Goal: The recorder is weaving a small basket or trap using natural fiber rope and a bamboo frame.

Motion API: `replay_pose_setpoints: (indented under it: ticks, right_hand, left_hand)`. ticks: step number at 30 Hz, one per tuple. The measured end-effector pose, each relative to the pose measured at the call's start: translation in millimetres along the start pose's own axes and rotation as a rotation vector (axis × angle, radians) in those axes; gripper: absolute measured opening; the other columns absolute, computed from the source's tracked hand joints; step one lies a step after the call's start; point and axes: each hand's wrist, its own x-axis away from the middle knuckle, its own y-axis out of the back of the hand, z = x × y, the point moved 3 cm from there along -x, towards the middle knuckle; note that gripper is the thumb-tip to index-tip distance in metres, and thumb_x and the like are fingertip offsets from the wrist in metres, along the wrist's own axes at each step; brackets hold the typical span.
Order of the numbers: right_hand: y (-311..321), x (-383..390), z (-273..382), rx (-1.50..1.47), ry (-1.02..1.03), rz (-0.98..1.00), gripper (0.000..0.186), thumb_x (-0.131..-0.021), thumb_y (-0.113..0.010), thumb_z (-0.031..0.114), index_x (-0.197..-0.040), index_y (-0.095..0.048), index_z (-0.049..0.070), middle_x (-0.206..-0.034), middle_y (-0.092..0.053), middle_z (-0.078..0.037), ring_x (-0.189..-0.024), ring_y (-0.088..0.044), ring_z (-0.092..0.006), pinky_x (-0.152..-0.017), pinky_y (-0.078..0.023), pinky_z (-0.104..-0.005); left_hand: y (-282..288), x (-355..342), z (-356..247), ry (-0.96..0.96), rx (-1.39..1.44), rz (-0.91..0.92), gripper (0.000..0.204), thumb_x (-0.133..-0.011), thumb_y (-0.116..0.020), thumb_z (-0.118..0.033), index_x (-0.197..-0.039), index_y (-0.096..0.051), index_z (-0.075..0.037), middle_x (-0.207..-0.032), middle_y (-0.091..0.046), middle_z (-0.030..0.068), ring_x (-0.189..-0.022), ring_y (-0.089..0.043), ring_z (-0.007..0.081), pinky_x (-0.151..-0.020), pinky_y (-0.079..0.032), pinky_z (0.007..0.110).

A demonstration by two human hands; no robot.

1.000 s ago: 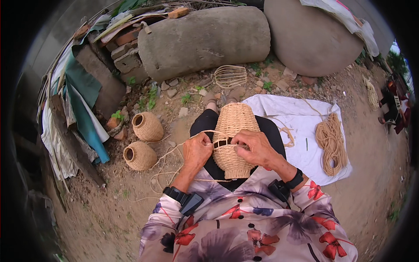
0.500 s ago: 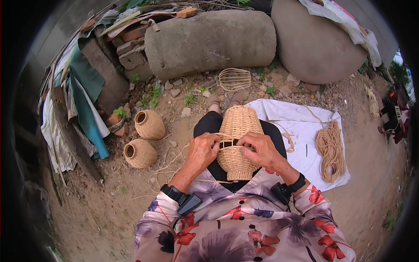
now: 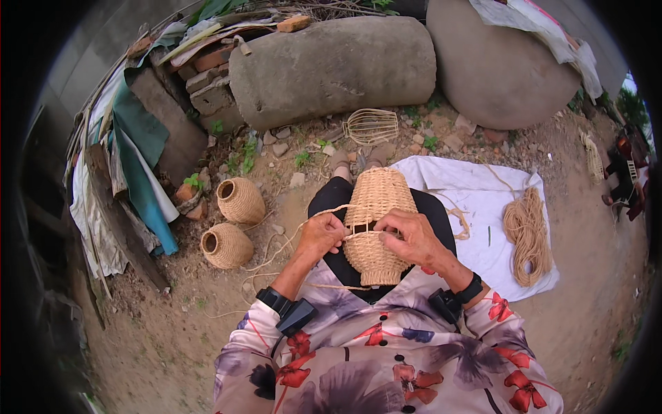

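Observation:
On my lap lies a tan woven basket (image 3: 381,195), wide in the middle, with a gap across its weave where bare ribs and a dark inside show. At the gap's left end, my left hand (image 3: 322,235) pinches a strand of straw cord. My right hand (image 3: 408,237) grips the basket at the gap's right end, fingers curled at the opening and thumb over the lower weave. A length of cord (image 3: 331,210) runs from the basket over my left hand and trails to the ground at left.
Two finished-looking woven pots (image 3: 241,201) lie on the dirt at left. A bare rib frame (image 3: 371,127) sits beyond my feet. On a white sheet (image 3: 441,177) at right rests a coil of cord (image 3: 527,234). Stone blocks (image 3: 331,69) and rubble line the back.
My left hand has moved slightly down and left along the gap. The cord it held across the gap now arches loosely over the hand. My right hand stays nearly in place.

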Motion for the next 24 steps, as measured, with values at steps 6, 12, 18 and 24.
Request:
replay_pose_setpoints:
  ticks: [6, 12, 18, 24]
  right_hand:
    - [-1, 0, -1, -0.007, 0.024, -0.013, 0.013, -0.079, -0.065, 0.007, -0.09, -0.064, 0.001, -0.081, -0.063, -0.008, -0.064, -0.062, -0.0165, -0.057, -0.047, -0.03]
    - [7, 7, -7, -0.16, -0.2, 0.006, 0.021, -0.08, -0.068, 0.011, -0.097, -0.061, 0.001, -0.071, -0.059, -0.005, -0.06, -0.056, -0.0101, -0.054, -0.043, -0.0257]
    - [9, 27, -42, -0.177, -0.4, -0.07, 0.037, -0.081, -0.071, 0.025, -0.104, -0.053, 0.004, -0.063, -0.058, -0.005, -0.054, -0.056, -0.0157, -0.056, -0.044, -0.0303]
    - [6, 2, -22, 0.103, -0.09, -0.202, 0.019, -0.081, -0.068, 0.02, -0.088, -0.06, 0.005, -0.073, -0.057, -0.009, -0.063, -0.06, -0.023, -0.059, -0.047, -0.0349]
  left_hand:
    - [-16, -2, -15, 0.016, -0.269, -0.139, 0.031, -0.079, -0.069, -0.008, -0.107, -0.055, -0.004, -0.07, -0.065, 0.0082, -0.059, -0.064, 0.0163, -0.05, -0.053, 0.03]
    - [-25, 5, -21, -0.231, -0.347, -0.269, 0.038, -0.076, -0.06, -0.005, -0.113, -0.055, -0.01, -0.07, -0.066, 0.0123, -0.068, -0.068, 0.0311, -0.066, -0.053, 0.043]
    - [-45, 18, -32, -0.429, -0.451, -0.237, 0.038, -0.078, -0.06, -0.006, -0.115, -0.055, -0.01, -0.065, -0.063, 0.0096, -0.06, -0.065, 0.0245, -0.06, -0.05, 0.036]
    - [-39, 13, -36, -0.451, -0.495, -0.252, 0.037, -0.08, -0.063, -0.004, -0.116, -0.054, -0.01, -0.067, -0.064, 0.0082, -0.061, -0.066, 0.0236, -0.058, -0.051, 0.036]
